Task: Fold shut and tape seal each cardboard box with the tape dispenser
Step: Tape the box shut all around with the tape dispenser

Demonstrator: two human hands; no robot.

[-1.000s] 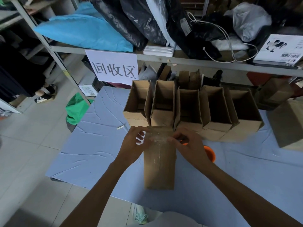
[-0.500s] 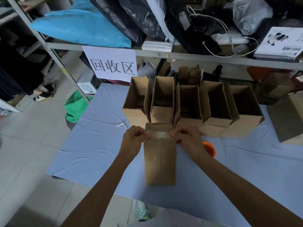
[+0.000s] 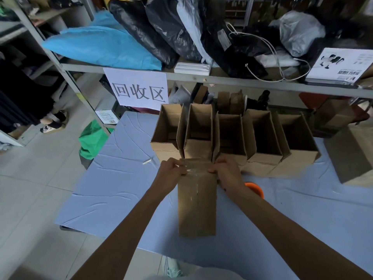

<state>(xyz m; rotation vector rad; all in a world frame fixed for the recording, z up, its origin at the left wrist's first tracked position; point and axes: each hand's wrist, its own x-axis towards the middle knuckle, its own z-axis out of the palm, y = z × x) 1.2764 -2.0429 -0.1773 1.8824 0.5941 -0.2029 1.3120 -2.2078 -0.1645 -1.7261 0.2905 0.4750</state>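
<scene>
We look down at a table covered in a pale blue cloth (image 3: 125,178), where a closed cardboard box (image 3: 196,209) lies flat at the centre, its long side pointing away from us. A strip of clear tape (image 3: 196,166) crosses the far end of this box. The left hand (image 3: 171,173) sits at the far left corner with its fingers curled, pinching one end of the tape against the cardboard. The right hand (image 3: 228,173) mirrors it at the far right corner, fingers curled and pinching the other end. Just beside the right wrist an orange round object (image 3: 256,188) peeks out, mostly hidden; we cannot tell what it is. Touching the far end of the closed box stands a row of open boxes (image 3: 264,138), side by side, flaps up. Behind them a metal shelf (image 3: 222,77) carries a blue bag (image 3: 101,47) and dark bags, with a white paper sign (image 3: 139,89) hanging from its edge.
</scene>
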